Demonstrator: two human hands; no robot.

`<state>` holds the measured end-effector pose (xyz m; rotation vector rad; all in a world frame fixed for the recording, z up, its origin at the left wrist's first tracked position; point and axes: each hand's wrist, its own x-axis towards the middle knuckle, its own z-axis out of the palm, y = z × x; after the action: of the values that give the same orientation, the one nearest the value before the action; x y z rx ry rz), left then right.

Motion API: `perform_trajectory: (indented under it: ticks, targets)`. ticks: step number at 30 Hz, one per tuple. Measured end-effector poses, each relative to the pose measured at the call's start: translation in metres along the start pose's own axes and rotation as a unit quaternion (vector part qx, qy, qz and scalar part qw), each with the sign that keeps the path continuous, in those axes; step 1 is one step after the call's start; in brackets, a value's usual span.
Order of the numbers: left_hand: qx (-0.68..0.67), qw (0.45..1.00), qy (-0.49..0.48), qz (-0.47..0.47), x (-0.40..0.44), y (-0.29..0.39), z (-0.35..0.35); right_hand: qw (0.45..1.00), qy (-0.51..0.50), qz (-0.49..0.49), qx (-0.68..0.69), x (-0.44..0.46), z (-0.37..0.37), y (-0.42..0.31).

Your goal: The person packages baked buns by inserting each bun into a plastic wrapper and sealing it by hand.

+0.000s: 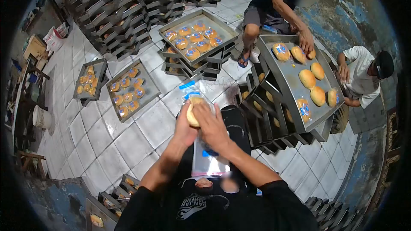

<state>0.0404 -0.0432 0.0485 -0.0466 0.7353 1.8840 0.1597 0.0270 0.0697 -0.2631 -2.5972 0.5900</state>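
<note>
A round golden bun (193, 119) is held between my two hands above my lap. My left hand (184, 129) cups its left side, and my right hand (210, 127) lies over its right side with the fingers closed on it. Just beyond the bun, clear plastic packaging with blue print (188, 86) shows past my fingertips; whether it is around the bun I cannot tell. A stack of clear plastic bags (207, 162) with blue print rests on my lap below my wrists.
At right, a tilted tray (280, 75) on stacked trays holds loose and wrapped buns; one co-worker's hand (305, 40) reaches into it, another person (357, 72) sits beside it. Trays of wrapped buns (233, 35) (149, 78) (102, 69) stand ahead and left. Tall tray stacks (107, 13) stand behind.
</note>
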Motion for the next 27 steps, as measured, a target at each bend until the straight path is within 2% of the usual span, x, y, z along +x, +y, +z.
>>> perform_trajectory:
  ticks: [1, 2, 5, 9, 12, 15, 16, 19, 20, 23, 24, 25, 27]
  targets:
    - [0.029, 0.999, 0.004, 0.046, -0.010, -0.008, 0.001, 1.000, -0.007, 0.001, -0.022, -0.002, -0.003, 0.001]
    - [0.065, 0.995, 0.007, 0.073, -0.008, -0.006, -0.004, 1.000, -0.017, -0.002, 0.021, -0.003, -0.005, 0.001]
    - [-0.009, 0.998, 0.007, 0.058, 0.001, 0.021, -0.008, 0.988, -0.043, -0.018, 0.145, -0.003, 0.004, -0.003]
    - [0.031, 0.992, 0.046, 0.114, -0.002, -0.006, 0.004, 0.999, -0.049, -0.018, -0.006, 0.015, -0.008, 0.011]
    - [0.024, 0.998, 0.028, 0.058, -0.001, -0.003, -0.007, 0.998, -0.058, -0.008, 0.034, 0.013, -0.008, 0.008]
    - [0.130, 0.981, 0.010, 0.146, -0.028, -0.033, 0.031, 0.998, -0.060, 0.006, -0.033, 0.015, -0.015, 0.016]
    - [0.163, 0.975, 0.007, 0.148, -0.030, -0.029, 0.032, 0.996, -0.060, 0.007, -0.064, 0.020, -0.017, 0.019]
    - [-0.053, 0.991, -0.063, 0.110, 0.001, 0.015, 0.011, 0.997, -0.057, -0.024, -0.043, 0.021, -0.020, 0.011]
    - [-0.081, 0.993, -0.077, 0.033, 0.006, 0.016, 0.007, 0.997, -0.054, -0.010, -0.063, 0.024, -0.014, 0.010]
    - [0.033, 0.969, 0.047, 0.239, 0.017, -0.024, 0.043, 0.998, -0.009, -0.008, -0.061, 0.037, -0.010, 0.028]
    - [0.002, 0.975, 0.050, 0.216, 0.023, -0.021, 0.040, 0.996, -0.081, 0.024, -0.032, 0.042, -0.019, 0.032]
    - [-0.029, 0.979, 0.055, 0.193, 0.030, -0.018, 0.038, 0.998, -0.059, -0.019, -0.010, 0.043, -0.029, 0.027]
    - [-0.101, 0.993, -0.018, 0.062, 0.042, 0.002, 0.011, 0.995, -0.013, -0.095, 0.031, 0.042, -0.049, 0.012]
